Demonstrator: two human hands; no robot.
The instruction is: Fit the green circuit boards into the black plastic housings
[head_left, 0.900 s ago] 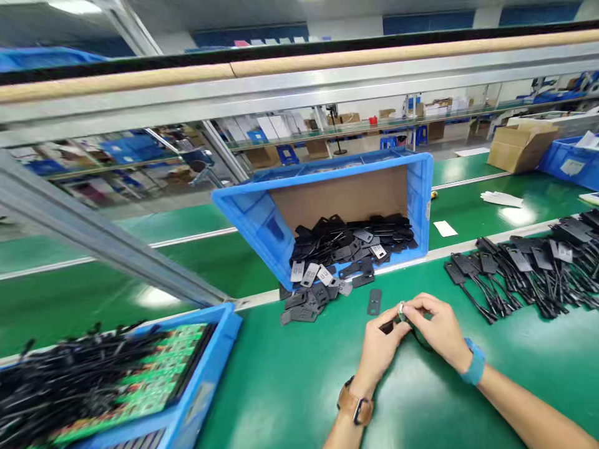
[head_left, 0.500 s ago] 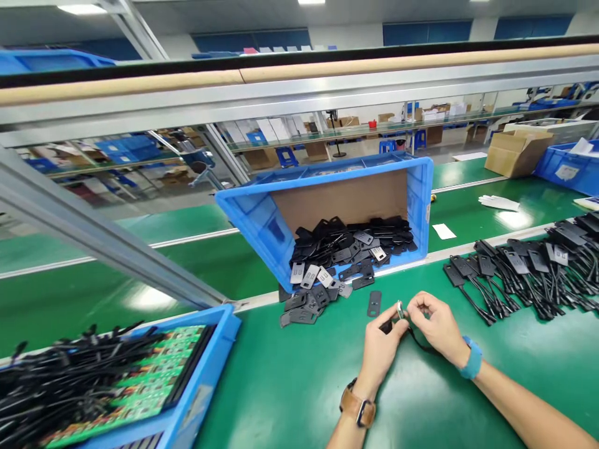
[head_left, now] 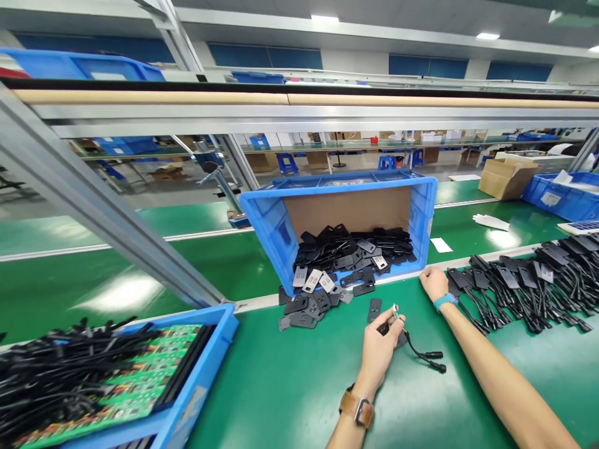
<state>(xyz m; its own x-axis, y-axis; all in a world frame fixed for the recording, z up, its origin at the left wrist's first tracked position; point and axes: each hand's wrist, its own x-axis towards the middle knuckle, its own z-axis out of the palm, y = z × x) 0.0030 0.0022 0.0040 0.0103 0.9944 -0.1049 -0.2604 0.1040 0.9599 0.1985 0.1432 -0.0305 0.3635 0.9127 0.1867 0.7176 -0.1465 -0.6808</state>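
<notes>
My left hand (head_left: pixel 380 343) is closed on a small circuit board (head_left: pixel 397 313), pinched upright between thumb and fingertips. From the board a black cable (head_left: pixel 412 348) hangs to the right and splits into two connector ends. A dark piece also shows in the palm, partly hidden. My right hand (head_left: pixel 434 282) is by the metal rail, near the front right corner of the blue bin (head_left: pixel 423 240); its fingers are curled away from view. A flat black plate (head_left: pixel 374 310) lies just beyond my left hand. Loose black plates (head_left: pixel 312 304) spill from the tipped bin.
Finished-looking black cabled modules (head_left: pixel 519 280) lie in a row at the right. A blue tray (head_left: pixel 219 340) at the left holds green boards (head_left: pixel 154 368) and black cables (head_left: pixel 70 362). A slanted metal post (head_left: pixel 154 243) stands behind it. A white glove (head_left: pixel 490 221) lies beyond the rail.
My right hand has left the board and moved away to the right, up to the rail. The left hand still holds the board, its cable ends now in sight. The view has tilted up slightly.
</notes>
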